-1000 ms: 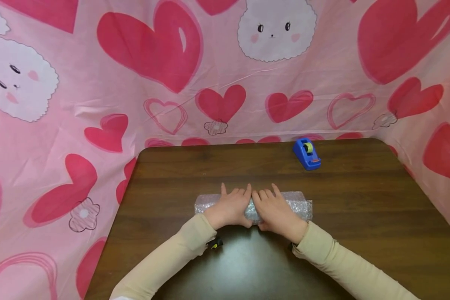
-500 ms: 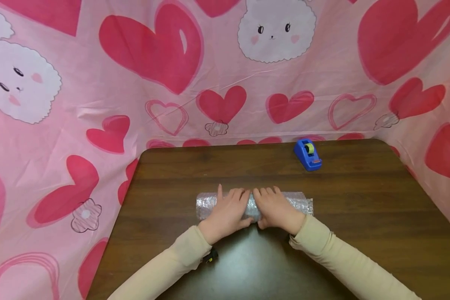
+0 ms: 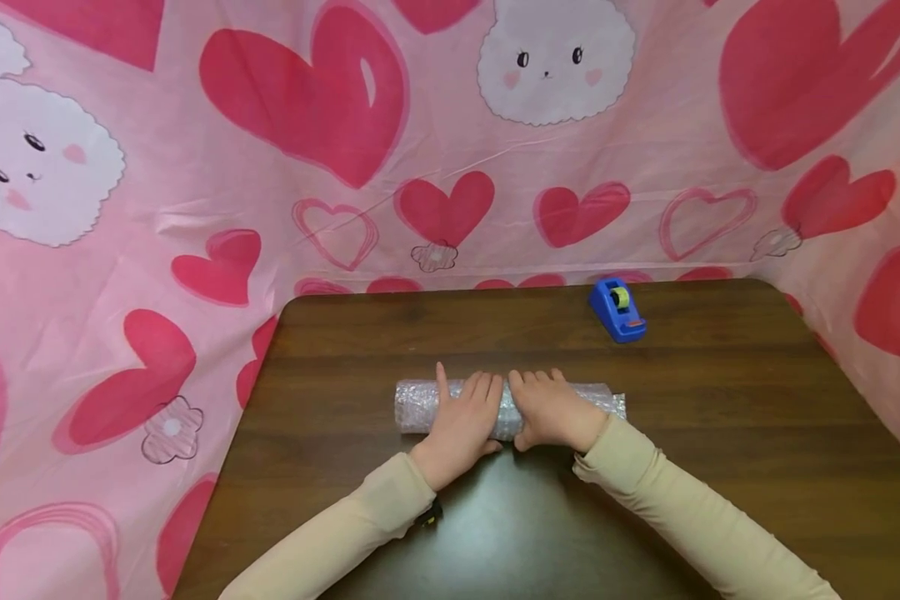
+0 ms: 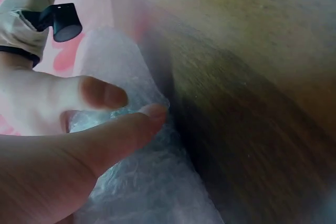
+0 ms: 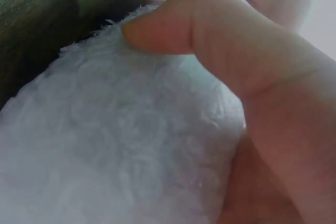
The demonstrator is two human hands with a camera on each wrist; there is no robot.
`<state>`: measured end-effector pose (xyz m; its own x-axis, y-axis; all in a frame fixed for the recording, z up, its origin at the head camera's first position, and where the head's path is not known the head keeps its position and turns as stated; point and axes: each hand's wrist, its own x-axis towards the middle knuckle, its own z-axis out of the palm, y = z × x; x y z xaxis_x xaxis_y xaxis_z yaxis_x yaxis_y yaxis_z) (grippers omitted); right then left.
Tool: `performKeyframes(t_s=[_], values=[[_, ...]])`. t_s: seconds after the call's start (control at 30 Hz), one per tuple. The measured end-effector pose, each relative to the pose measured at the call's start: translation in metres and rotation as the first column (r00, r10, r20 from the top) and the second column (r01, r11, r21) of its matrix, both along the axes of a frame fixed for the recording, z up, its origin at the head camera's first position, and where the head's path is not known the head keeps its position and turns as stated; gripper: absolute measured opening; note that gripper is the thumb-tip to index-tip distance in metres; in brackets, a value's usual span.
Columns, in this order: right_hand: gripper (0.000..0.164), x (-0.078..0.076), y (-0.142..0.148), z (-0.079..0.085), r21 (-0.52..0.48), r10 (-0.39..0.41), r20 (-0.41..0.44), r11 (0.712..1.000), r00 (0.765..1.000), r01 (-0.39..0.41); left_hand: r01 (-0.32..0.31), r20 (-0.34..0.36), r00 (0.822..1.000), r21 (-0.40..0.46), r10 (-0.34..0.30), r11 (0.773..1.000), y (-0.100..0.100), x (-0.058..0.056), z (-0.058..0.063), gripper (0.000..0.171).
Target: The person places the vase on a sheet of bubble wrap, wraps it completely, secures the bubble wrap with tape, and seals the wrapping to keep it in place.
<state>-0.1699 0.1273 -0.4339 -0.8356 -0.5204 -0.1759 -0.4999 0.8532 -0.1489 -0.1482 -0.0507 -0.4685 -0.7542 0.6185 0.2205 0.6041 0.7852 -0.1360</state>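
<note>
- Left end: the bubble-wrap roll (image 3: 417,407) lies crosswise on the tabletop (image 3: 330,367), its end sticking out past the left hand (image 3: 459,425). It looks light and rather soft, likely to give under a squeeze; the film is glossy, so it may slide a little on the wood.
- Left hand: its fingers lie over the top of the roll, with 1 finger spread away from the rest, while the thumb presses the near side, low by the wood. So the roll sits between fingers and thumb, held.
- Middle: a narrow strip of wrap shows between the 2 hands, bluish in tint; whether anything is inside, I cannot tell. Holding close to the centre, as here, seems the sound place, since both sides balance and a broad, gentle pressure should spare the bubbles.
- Right hand (image 3: 558,412): fingers bent together over the top, thumb against the near face, clamped on the roll just beside the left hand.
- Right end: the roll extends past the right hand to an uneven edge that would probably crumple if gripped alone.
- Behind that end, well apart from both hands: a blue tape dispenser (image 3: 617,312).
</note>
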Motion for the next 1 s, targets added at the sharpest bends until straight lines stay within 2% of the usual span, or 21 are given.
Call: performKeyframes(t_s=[0.1, 0.27, 0.4, 0.57, 0.63, 0.83, 0.9, 1.0], values=[[0.077, 0.000, 0.001, 0.000, 0.004, -0.018, 0.018, 1.000, 1.000, 0.017, -0.012, -0.028, 1.000, -0.004, 0.012, 1.000, 0.004, -0.002, -0.002, 0.098], [0.100, 0.003, 0.005, -0.002, 0.020, -0.016, -0.017, 1.000, 1.000, 0.017, -0.024, -0.034, 0.999, -0.025, 0.023, 0.999, 0.009, -0.004, -0.002, 0.099], [0.104, 0.010, 0.009, -0.006, 0.022, 0.031, -0.119, 0.999, 0.992, -0.028, -0.025, 0.000, 1.000, -0.015, 0.025, 1.000, 0.009, -0.005, 0.000, 0.100], [0.103, 0.020, 0.015, -0.011, 0.018, 0.084, -0.286, 0.996, 0.955, -0.082, -0.013, 0.031, 0.999, 0.007, 0.013, 1.000, 0.009, -0.009, 0.002, 0.098], [0.104, 0.023, 0.016, -0.013, 0.018, 0.090, -0.315, 0.996, 0.945, -0.089, -0.007, 0.055, 0.998, 0.009, 0.007, 1.000, 0.009, -0.011, 0.003, 0.097], [0.108, 0.028, 0.020, -0.016, 0.009, 0.097, -0.336, 0.995, 0.937, -0.100, 0.004, 0.164, 0.986, 0.006, -0.005, 1.000, 0.008, -0.016, 0.009, 0.091], [0.108, 0.029, 0.020, -0.016, 0.002, 0.100, -0.339, 0.994, 0.935, -0.105, -0.002, 0.224, 0.975, 0.004, 0.001, 1.000, 0.008, -0.018, 0.011, 0.090], [0.109, 0.030, 0.019, -0.016, -0.008, 0.106, -0.327, 0.993, 0.939, -0.115, -0.016, 0.319, 0.948, 0.007, 0.013, 1.000, 0.006, -0.019, 0.015, 0.090]])
